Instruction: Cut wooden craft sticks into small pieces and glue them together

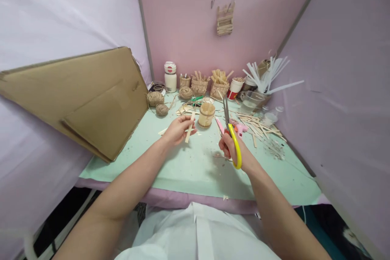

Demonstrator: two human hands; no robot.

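My left hand pinches a flat pale wooden stick between thumb and fingers, just above the table. To its right, my right hand is closed on a pair of scissors with yellow handles. The metal blades point up and away from me, and they look nearly closed. Between the hands and a little farther off stands a small round cup made of wooden sticks, upright on the table. A pink hot glue gun lies behind my right hand, partly hidden by it.
Loose sticks cover the right side of the green tabletop. Balls of twine, stick-filled baskets and a white jar line the back. White glue sticks stand at back right. A large cardboard panel leans at left.
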